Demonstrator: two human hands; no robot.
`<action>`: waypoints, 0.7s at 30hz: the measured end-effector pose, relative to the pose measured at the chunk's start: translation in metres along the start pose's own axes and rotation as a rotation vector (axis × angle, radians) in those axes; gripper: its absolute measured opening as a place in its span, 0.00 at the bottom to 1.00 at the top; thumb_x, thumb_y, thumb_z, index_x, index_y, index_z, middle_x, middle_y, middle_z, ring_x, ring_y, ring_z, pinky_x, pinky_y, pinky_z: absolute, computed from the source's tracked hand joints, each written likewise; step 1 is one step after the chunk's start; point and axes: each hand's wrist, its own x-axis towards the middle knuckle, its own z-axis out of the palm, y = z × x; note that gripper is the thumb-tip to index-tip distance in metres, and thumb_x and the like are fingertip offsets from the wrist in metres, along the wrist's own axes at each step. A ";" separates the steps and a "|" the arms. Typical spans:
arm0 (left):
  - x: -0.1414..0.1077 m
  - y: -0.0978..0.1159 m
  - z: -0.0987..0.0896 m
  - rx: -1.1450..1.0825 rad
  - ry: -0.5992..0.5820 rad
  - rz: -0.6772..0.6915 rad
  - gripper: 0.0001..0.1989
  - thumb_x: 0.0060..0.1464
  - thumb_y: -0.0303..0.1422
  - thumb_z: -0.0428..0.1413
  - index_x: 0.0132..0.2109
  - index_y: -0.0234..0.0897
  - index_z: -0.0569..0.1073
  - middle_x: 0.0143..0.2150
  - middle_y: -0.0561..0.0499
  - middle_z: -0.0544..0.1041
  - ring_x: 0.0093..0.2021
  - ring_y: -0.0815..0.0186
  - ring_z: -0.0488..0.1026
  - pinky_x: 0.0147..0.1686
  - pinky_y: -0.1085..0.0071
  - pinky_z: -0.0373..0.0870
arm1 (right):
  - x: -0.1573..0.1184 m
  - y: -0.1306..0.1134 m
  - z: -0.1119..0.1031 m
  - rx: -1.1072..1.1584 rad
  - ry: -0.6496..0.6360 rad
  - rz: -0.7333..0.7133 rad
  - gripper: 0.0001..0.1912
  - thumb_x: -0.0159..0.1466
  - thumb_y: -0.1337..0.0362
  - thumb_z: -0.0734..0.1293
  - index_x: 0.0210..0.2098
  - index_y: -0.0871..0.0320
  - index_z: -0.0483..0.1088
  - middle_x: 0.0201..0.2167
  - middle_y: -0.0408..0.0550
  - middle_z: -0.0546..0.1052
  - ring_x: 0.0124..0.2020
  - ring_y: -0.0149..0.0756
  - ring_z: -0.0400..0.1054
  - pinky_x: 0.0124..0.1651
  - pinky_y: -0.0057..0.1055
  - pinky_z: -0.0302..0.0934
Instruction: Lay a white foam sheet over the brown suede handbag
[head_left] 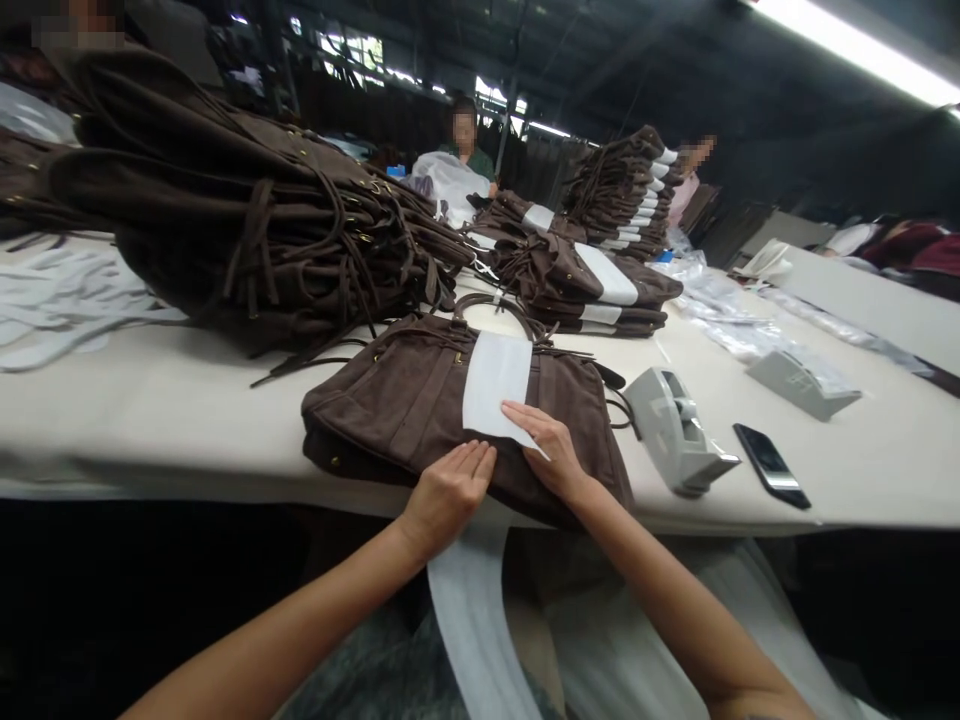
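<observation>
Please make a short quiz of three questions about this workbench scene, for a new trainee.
1. True or false: the white paper band lies across the brown suede bag at the near edge of the table.
2. Which thing lies farthest to the right on the table? A) the grey tape dispenser B) the black phone C) the brown suede bag
3. Fill in: the right hand rests on the lower end of the white paper band, and the left hand lies flat on the ____.

Key: 1 true; 2 B; 3 brown suede bag.
</observation>
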 end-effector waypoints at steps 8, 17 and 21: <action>0.015 -0.011 0.016 0.027 -0.026 -0.045 0.12 0.60 0.19 0.44 0.38 0.29 0.72 0.28 0.45 0.75 0.30 0.62 0.74 0.33 0.68 0.74 | 0.020 -0.005 0.009 -0.117 -0.120 0.104 0.28 0.57 0.80 0.58 0.53 0.55 0.72 0.54 0.48 0.72 0.57 0.37 0.65 0.63 0.38 0.56; -0.021 -0.020 -0.011 -0.035 -0.163 0.078 0.08 0.60 0.23 0.48 0.43 0.32 0.70 0.31 0.48 0.73 0.30 0.61 0.71 0.31 0.64 0.70 | -0.023 -0.013 0.027 0.049 0.034 0.029 0.30 0.57 0.82 0.55 0.52 0.55 0.72 0.53 0.45 0.73 0.57 0.33 0.65 0.63 0.37 0.56; -0.017 -0.034 -0.025 -0.098 -0.192 0.142 0.11 0.58 0.24 0.52 0.49 0.29 0.68 0.38 0.45 0.73 0.37 0.59 0.71 0.38 0.63 0.71 | -0.022 -0.009 0.025 0.138 0.033 0.086 0.30 0.55 0.82 0.57 0.49 0.53 0.74 0.51 0.43 0.75 0.55 0.33 0.66 0.62 0.37 0.57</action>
